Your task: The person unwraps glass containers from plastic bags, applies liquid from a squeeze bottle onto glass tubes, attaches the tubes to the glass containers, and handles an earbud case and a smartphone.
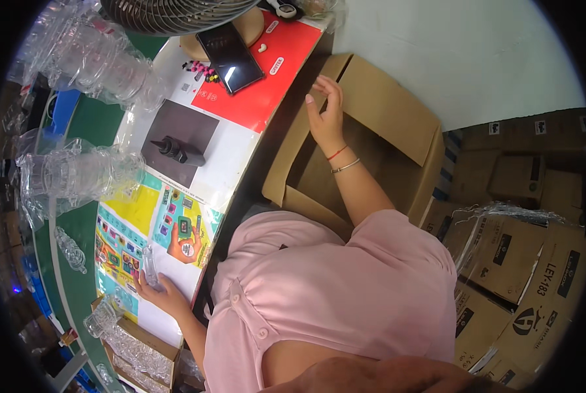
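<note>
At the near left of the table, my left hand (pixel 160 296) has a slim clear plastic piece (pixel 150 267) between thumb and fingers, over printed colourful sheets (pixel 126 239). My right hand (pixel 327 114) is raised beside the table's edge, above an open cardboard box (pixel 384 108). Its fingers are slightly bent and apart, with nothing seen in them. A red string and a bangle circle that wrist. Farther up the table, a small black object with a pointed tip (pixel 173 149) rests on a dark grey square (pixel 198 124).
Bagged stacks of clear plastic pieces (pixel 83 167) lie at the left. A carton of clear plastic parts (pixel 132 347) stands near left. A phone (pixel 230 57), a bead string (pixel 201 71) and a fan (pixel 181 13) are at the far end. Sealed cartons (pixel 502 255) are piled right.
</note>
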Tool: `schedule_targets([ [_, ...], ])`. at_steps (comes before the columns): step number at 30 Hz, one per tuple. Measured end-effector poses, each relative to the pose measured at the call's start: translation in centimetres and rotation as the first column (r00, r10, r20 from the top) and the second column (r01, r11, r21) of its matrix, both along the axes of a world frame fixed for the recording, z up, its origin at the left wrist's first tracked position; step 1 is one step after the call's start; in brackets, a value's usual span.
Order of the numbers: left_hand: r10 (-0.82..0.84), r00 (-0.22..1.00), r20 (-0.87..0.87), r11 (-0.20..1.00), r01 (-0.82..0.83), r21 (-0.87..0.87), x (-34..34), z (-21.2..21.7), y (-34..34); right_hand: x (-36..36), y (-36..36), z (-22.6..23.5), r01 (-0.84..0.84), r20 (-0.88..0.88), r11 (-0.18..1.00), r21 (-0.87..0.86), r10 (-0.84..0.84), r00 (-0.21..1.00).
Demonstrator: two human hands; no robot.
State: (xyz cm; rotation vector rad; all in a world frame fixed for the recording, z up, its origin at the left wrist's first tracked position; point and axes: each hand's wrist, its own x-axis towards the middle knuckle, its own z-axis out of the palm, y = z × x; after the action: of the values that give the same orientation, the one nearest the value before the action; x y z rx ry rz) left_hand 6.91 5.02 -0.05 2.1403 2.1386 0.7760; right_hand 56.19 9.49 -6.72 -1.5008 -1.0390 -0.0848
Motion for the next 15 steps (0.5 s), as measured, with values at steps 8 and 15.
schedule_targets([
  [8,0.041,0.999,0.018,0.999,-0.041,-0.014,0.3,-0.2,-0.2,-0.3,0.0,0.0,-0.044,0.001,0.999,-0.005,0.044,0.999],
  [15,0.044,0.999,0.012,0.999,-0.044,-0.016,0.2,-0.4,0.1,-2.0,-0.3,-2.1,-0.102,0.053,0.99,-0.095,0.108,0.993],
])
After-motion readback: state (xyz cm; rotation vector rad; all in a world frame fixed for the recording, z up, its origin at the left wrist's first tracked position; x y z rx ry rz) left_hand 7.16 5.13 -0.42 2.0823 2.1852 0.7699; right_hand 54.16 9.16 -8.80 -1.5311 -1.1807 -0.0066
